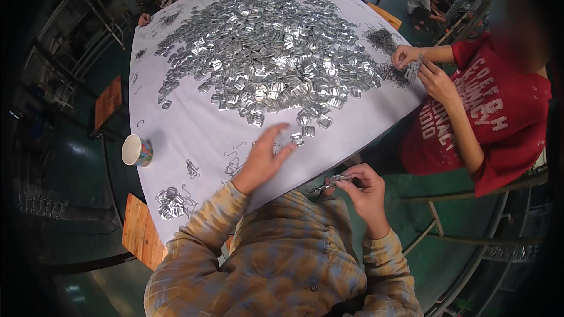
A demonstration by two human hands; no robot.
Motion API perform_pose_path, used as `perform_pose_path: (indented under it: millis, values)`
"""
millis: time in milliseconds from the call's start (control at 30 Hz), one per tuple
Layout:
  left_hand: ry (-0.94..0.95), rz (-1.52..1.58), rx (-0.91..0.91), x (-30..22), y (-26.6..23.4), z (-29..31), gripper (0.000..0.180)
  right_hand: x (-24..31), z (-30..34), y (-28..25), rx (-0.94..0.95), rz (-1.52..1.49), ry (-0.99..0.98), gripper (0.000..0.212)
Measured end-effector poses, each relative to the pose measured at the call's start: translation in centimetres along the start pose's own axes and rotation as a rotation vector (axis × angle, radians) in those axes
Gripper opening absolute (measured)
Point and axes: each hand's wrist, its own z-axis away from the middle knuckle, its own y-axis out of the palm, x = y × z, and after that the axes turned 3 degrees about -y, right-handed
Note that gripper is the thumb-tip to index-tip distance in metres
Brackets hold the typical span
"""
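My left hand [265, 159] is over the near part of the white-covered table [194, 123], thumb and forefinger apart, with nothing between them. Just beyond its fingertips lies a small, shiny, square metal plate [297, 138] with slots. A large pile of the same plates [276, 53] spreads over the table's middle. Off the near edge, my right hand [365, 192] pinches a slotted metal plate [337, 179] between thumb and fingers. A thin wire-like part sticks out on its left; its exact shape is too small to make out. Bent wire hooks [234, 165] lie beside my left wrist.
A paper cup [137, 150] stands at the left table edge. Several plates [170, 203] sit in a small heap near the left corner. At right, a person in a red shirt [470, 111] handles a plate beside tangled wire hooks [380, 39]. A wooden stool [143, 232] stands at lower left.
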Motion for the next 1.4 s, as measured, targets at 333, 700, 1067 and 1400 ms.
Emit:
perform_pose_path:
  millis: [333,700,1067,1400]
  values:
    - [-0.448,-0.544,-0.246,7.2,3.3,-8.5,0.094,-0.6,0.2,0.4,-0.034,0.026,-0.015,0.016]
    - [-0.147,-0.538,-0.057,3.1,10.0,-5.7,0.072,-0.8,0.6,0.6,-0.026,0.076,-0.026,0.016]
    - [0.052,-0.699,-0.241,6.9,-5.0,-5.9,0.030,-1.6,1.1,0.1,-0.040,0.089,-0.038,0.017]
    - [0.121,-0.414,0.058,6.6,-8.5,-5.0,0.031,-2.5,0.8,0.6,-0.015,0.137,-0.010,0.015]
